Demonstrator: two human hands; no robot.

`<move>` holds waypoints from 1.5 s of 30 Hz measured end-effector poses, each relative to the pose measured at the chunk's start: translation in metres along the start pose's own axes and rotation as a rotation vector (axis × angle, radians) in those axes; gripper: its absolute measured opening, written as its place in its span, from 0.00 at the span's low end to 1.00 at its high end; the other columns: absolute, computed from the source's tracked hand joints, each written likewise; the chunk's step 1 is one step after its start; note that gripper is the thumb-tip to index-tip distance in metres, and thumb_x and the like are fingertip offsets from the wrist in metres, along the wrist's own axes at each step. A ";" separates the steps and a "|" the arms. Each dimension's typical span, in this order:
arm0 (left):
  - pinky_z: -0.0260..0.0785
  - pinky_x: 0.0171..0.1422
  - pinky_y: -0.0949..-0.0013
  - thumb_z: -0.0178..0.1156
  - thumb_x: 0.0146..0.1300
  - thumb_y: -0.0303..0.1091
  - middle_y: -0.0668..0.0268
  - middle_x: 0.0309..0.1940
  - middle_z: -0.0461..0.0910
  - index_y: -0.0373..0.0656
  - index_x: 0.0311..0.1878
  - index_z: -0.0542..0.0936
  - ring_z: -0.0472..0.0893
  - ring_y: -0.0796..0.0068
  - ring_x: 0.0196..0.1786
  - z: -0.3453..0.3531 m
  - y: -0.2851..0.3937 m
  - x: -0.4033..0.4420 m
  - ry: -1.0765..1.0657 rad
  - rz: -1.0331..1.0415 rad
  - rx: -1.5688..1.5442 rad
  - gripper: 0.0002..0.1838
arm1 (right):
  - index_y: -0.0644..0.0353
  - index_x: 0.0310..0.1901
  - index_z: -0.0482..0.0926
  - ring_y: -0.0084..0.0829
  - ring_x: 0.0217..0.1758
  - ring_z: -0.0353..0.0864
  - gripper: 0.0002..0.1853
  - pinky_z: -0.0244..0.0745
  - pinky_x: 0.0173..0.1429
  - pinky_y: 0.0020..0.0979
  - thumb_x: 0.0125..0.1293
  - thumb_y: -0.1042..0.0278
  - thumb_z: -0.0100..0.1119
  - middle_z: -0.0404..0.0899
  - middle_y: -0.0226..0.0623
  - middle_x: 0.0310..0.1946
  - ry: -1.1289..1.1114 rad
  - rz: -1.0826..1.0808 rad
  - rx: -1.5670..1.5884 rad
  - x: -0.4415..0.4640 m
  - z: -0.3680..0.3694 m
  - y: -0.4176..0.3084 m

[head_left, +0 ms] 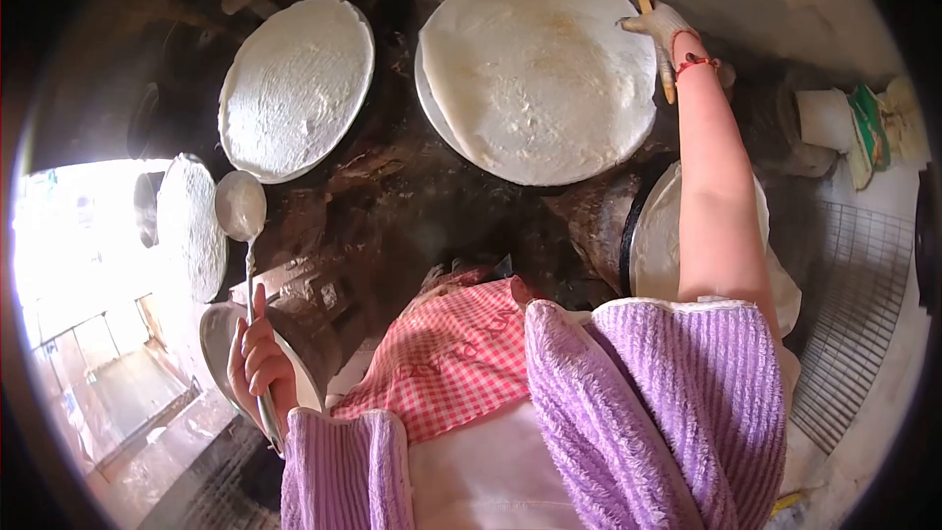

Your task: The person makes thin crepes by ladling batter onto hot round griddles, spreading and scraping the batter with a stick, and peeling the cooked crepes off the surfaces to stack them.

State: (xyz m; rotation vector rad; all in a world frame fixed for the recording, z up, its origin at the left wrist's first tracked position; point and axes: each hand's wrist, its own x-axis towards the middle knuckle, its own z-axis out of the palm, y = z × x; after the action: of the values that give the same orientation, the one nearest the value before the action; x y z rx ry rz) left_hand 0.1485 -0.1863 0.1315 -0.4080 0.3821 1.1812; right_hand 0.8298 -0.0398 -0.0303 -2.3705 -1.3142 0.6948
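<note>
My left hand (263, 365) is closed around the handle of a metal ladle (240, 206), whose batter-coated bowl points up near a round white sheet (192, 228) at the left. At the upper right, my right hand (655, 27), in a pale glove, holds a thin wooden stick (667, 79) at the right edge of a large round pan. A white sheet (540, 79) with faint brown patches covers that pan, its left edge slightly off the rim. Another round white sheet (294, 88) lies on a pan at the upper left.
Below my right forearm is another pan with a white sheet (657, 236). A pot (218, 334) stands by my left hand. A wire rack (849, 304) and a green-and-white packet (869, 132) are at the right. A red checked apron (461, 353) covers my front.
</note>
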 end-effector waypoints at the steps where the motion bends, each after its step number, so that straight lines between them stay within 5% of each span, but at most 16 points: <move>1: 0.57 0.15 0.79 0.37 0.78 0.32 0.70 0.27 0.60 0.31 0.73 0.50 0.58 0.86 0.17 -0.001 0.001 -0.002 0.003 -0.004 -0.006 0.26 | 0.49 0.65 0.74 0.28 0.52 0.79 0.36 0.72 0.56 0.30 0.51 0.61 0.72 0.82 0.32 0.50 0.019 0.026 0.042 -0.005 -0.003 -0.005; 4: 0.57 0.15 0.79 0.38 0.78 0.32 0.70 0.27 0.60 0.31 0.73 0.51 0.58 0.86 0.17 -0.009 0.007 -0.007 -0.005 -0.022 -0.028 0.26 | 0.54 0.62 0.76 0.29 0.50 0.80 0.33 0.73 0.55 0.31 0.52 0.60 0.72 0.83 0.33 0.48 0.091 0.033 0.095 -0.012 -0.013 -0.009; 6: 0.56 0.15 0.79 0.38 0.77 0.32 0.70 0.27 0.60 0.31 0.73 0.52 0.57 0.86 0.17 -0.016 0.013 -0.010 -0.011 -0.040 -0.029 0.26 | 0.69 0.53 0.79 0.33 0.43 0.82 0.31 0.75 0.49 0.35 0.50 0.57 0.74 0.84 0.42 0.42 0.181 0.022 0.149 -0.036 -0.025 -0.030; 8: 0.56 0.15 0.79 0.38 0.77 0.32 0.70 0.26 0.60 0.31 0.73 0.52 0.57 0.86 0.17 -0.020 0.021 -0.015 -0.017 -0.067 -0.016 0.25 | 0.70 0.52 0.79 0.37 0.49 0.81 0.34 0.73 0.55 0.35 0.48 0.54 0.75 0.83 0.45 0.45 0.140 0.049 0.233 -0.078 -0.045 -0.072; 12: 0.56 0.15 0.79 0.39 0.77 0.32 0.71 0.26 0.60 0.31 0.72 0.54 0.57 0.86 0.17 -0.039 0.052 -0.016 -0.015 -0.168 0.029 0.25 | 0.72 0.51 0.77 0.35 0.39 0.81 0.32 0.75 0.45 0.38 0.50 0.56 0.75 0.82 0.44 0.39 0.419 -0.089 0.187 -0.145 -0.055 -0.131; 16: 0.55 0.15 0.79 0.39 0.77 0.31 0.71 0.26 0.60 0.31 0.72 0.55 0.57 0.86 0.17 -0.054 0.093 0.008 0.018 -0.284 0.158 0.25 | 0.69 0.53 0.77 0.26 0.38 0.81 0.29 0.76 0.41 0.28 0.53 0.60 0.74 0.82 0.37 0.39 0.419 -0.037 0.201 -0.189 -0.053 -0.154; 19: 0.50 0.14 0.80 0.42 0.76 0.32 0.74 0.23 0.58 0.34 0.70 0.61 0.55 0.86 0.16 -0.062 0.123 0.011 0.086 -0.360 0.389 0.22 | 0.69 0.54 0.76 0.28 0.39 0.83 0.27 0.78 0.43 0.30 0.55 0.65 0.73 0.82 0.39 0.41 0.491 0.017 0.466 -0.267 -0.045 -0.162; 22: 0.48 0.14 0.80 0.43 0.77 0.32 0.74 0.23 0.56 0.34 0.67 0.65 0.54 0.88 0.16 -0.097 0.131 0.041 0.041 -0.441 0.711 0.20 | 0.70 0.54 0.76 0.30 0.40 0.83 0.27 0.78 0.45 0.31 0.56 0.65 0.72 0.82 0.39 0.42 0.667 0.194 0.513 -0.364 -0.035 -0.129; 27: 0.51 0.15 0.80 0.39 0.78 0.32 0.73 0.24 0.58 0.32 0.69 0.61 0.55 0.87 0.17 -0.113 0.120 0.044 -0.048 -0.693 0.680 0.22 | 0.69 0.52 0.78 0.30 0.40 0.82 0.26 0.77 0.45 0.32 0.55 0.63 0.73 0.82 0.39 0.42 0.768 0.436 0.453 -0.552 -0.050 -0.036; 29: 0.52 0.15 0.80 0.37 0.78 0.32 0.71 0.26 0.59 0.31 0.71 0.56 0.56 0.85 0.17 -0.115 0.094 0.027 -0.061 -0.801 0.646 0.23 | 0.65 0.54 0.78 0.31 0.44 0.82 0.26 0.76 0.50 0.33 0.55 0.62 0.72 0.82 0.37 0.43 0.813 0.596 0.414 -0.645 -0.067 0.027; 33: 0.54 0.15 0.79 0.40 0.78 0.33 0.72 0.24 0.59 0.33 0.69 0.62 0.57 0.86 0.17 -0.132 0.030 -0.031 -0.027 -1.013 0.653 0.21 | 0.61 0.67 0.67 0.33 0.56 0.78 0.41 0.73 0.60 0.32 0.52 0.60 0.73 0.78 0.39 0.54 0.841 0.689 0.817 -0.865 -0.063 0.105; 37: 0.55 0.16 0.79 0.39 0.78 0.33 0.71 0.25 0.60 0.32 0.69 0.60 0.58 0.85 0.17 -0.150 -0.027 -0.050 -0.008 -1.090 0.633 0.22 | 0.54 0.68 0.66 0.31 0.52 0.79 0.37 0.75 0.59 0.31 0.56 0.69 0.68 0.78 0.36 0.52 0.988 0.803 0.712 -0.980 -0.102 0.173; 40: 0.55 0.17 0.78 0.38 0.78 0.33 0.70 0.26 0.60 0.30 0.69 0.58 0.59 0.84 0.18 -0.178 -0.084 -0.084 0.016 -1.139 0.556 0.22 | 0.54 0.68 0.67 0.27 0.48 0.80 0.34 0.77 0.54 0.27 0.58 0.72 0.66 0.79 0.33 0.49 1.035 0.867 0.651 -1.111 -0.170 0.296; 42: 0.56 0.17 0.78 0.37 0.78 0.32 0.70 0.26 0.60 0.29 0.69 0.57 0.59 0.83 0.18 -0.186 -0.109 -0.105 0.053 -1.163 0.503 0.23 | 0.59 0.66 0.70 0.29 0.46 0.81 0.32 0.78 0.51 0.30 0.58 0.68 0.67 0.79 0.35 0.52 0.875 0.961 0.180 -1.178 -0.219 0.337; 43: 0.56 0.17 0.77 0.37 0.78 0.32 0.70 0.26 0.60 0.28 0.69 0.57 0.58 0.83 0.18 -0.193 -0.122 -0.112 0.065 -1.169 0.474 0.23 | 0.56 0.67 0.69 0.28 0.49 0.81 0.32 0.78 0.51 0.31 0.61 0.60 0.65 0.79 0.35 0.53 1.069 0.841 0.029 -1.216 -0.229 0.384; 45: 0.58 0.19 0.73 0.34 0.79 0.35 0.69 0.26 0.59 0.26 0.73 0.49 0.58 0.81 0.19 -0.202 -0.155 -0.139 0.076 -1.223 0.401 0.27 | 0.53 0.66 0.70 0.32 0.50 0.82 0.28 0.77 0.52 0.33 0.65 0.55 0.58 0.80 0.36 0.55 0.894 0.979 -0.324 -1.198 -0.232 0.355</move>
State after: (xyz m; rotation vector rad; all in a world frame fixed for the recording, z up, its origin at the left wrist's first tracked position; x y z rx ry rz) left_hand 0.2330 -0.4490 0.0412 -0.2500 0.3325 -0.1072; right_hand 0.6642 -1.2612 0.2782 -2.9284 0.1570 -0.4379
